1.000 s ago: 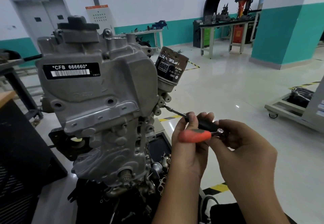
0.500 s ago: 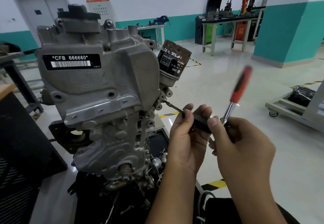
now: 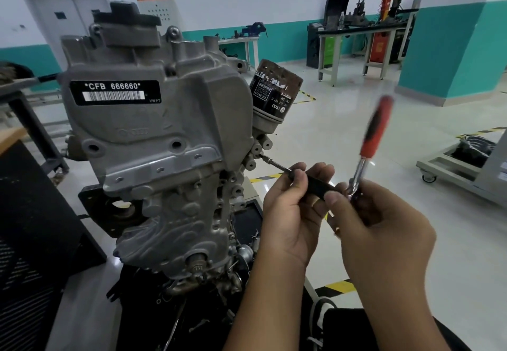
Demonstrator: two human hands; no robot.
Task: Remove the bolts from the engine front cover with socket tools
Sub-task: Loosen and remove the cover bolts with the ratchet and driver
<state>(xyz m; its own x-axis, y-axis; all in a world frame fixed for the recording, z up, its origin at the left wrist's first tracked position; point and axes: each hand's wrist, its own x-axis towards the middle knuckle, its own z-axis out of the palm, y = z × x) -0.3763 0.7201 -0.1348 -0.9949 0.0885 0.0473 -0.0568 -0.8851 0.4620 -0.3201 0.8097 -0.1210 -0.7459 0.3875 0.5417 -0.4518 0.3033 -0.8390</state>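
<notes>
ratchet (image 3: 375,131) with red/black handle blurred, angled up and right, head down at right hand (image 3: 384,230), gripped there by curled fingers. left hand (image 3: 293,208) pinching black extension bar (image 3: 315,186), thin bit end (image 3: 274,162) seated at a bolt boss on right edge of engine front cover (image 3: 153,131), just below oil filter (image 3: 274,95). bolt itself too small to make out.

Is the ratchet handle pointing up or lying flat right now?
Up: the ratchet handle rises steeply from the right hand, tilted right and motion-blurred.
</notes>
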